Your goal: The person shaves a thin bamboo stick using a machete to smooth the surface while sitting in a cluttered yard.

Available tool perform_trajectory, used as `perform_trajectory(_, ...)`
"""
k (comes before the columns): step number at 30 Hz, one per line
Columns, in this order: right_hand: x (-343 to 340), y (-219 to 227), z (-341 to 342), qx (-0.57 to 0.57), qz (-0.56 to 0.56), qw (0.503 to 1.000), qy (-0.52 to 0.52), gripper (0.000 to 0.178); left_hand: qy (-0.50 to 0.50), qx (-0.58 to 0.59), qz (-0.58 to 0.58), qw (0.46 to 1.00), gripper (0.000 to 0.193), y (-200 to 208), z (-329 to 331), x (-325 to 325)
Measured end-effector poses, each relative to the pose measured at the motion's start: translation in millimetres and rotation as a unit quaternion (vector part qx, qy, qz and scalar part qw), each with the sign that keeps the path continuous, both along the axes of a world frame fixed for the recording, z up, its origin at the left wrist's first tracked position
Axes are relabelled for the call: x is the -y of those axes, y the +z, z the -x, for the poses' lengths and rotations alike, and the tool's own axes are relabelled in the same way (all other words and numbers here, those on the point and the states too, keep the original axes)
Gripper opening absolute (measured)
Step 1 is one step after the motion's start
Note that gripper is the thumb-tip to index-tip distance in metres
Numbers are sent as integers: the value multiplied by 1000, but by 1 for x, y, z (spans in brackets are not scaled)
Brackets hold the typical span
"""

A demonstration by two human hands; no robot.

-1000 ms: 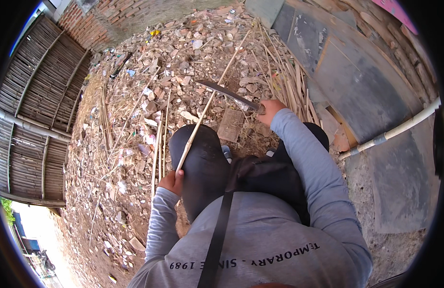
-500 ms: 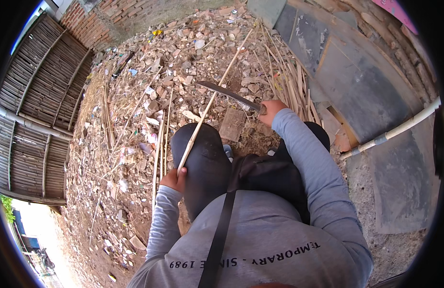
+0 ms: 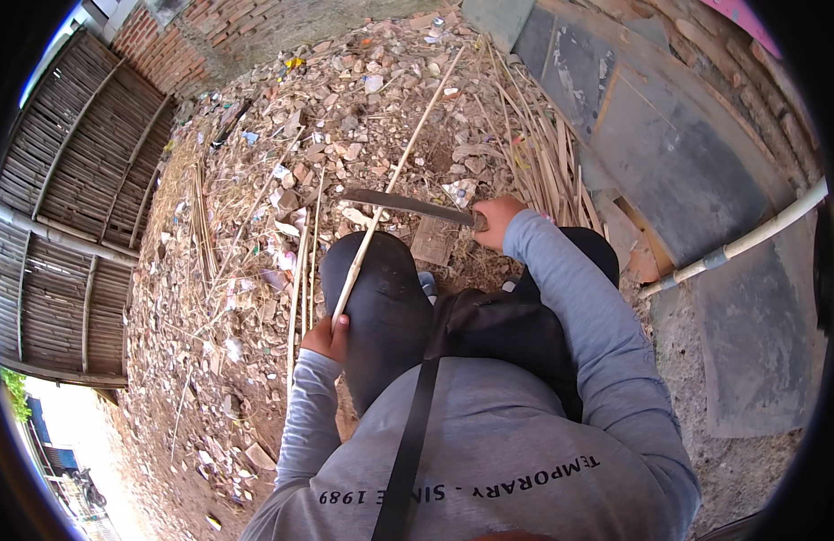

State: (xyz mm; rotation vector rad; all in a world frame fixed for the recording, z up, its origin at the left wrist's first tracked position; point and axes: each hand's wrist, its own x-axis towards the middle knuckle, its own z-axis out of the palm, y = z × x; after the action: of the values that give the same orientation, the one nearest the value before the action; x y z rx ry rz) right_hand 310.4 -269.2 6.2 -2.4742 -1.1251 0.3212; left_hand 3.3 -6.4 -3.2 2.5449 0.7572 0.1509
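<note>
My left hand is closed around the near end of a long, thin bamboo strip. The strip slants up and away to the right, lying over my left knee. In my right hand is the handle of a machete with a long, dark, slightly curved blade. Its blade points left and crosses the bamboo strip just beyond my knee, seemingly against it. The far end of the strip reaches toward the pile at the back.
Several bamboo strips lie in a bundle at the far right. More thin strips rest beside my left knee. Rubble covers the ground, with a flat brick-like slab before me. Grey panels stand right; a bamboo wall stands left.
The machete has moved nearer to me along the bamboo strip and a little left, with my right hand following. The strip's far end has shifted slightly left; my left hand stays put.
</note>
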Motion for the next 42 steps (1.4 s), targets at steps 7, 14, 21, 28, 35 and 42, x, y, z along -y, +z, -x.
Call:
perform_trajectory(7, 0, -2, -2, 2, 6, 1000, -4, 32, 11, -6, 8, 1000, 53, 2, -1, 1)
perform_trajectory(14, 0, 1, -1, -4, 19, 1000, -12, 32, 11, -9, 4, 1000, 54, -1, -1, -1)
perform_trajectory(21, 1, -3, -2, -9, 16, 1000, 4, 35, 14, -2, 16, 1000, 55, -2, -1, -2)
perform_trajectory(28, 0, -1, 0, -30, 11, 999, 6, 35, 13, 22, 44, 999, 54, -5, 0, -4)
perform_trajectory(35, 1, -5, -1, -40, 16, 999, 4, 36, 21, 35, 55, 998, 53, -5, 1, -2)
perform_trajectory(42, 2, -8, 0, -14, -13, 1000, 9, 36, 14, 47, 67, 997, 52, -4, 0, -2)
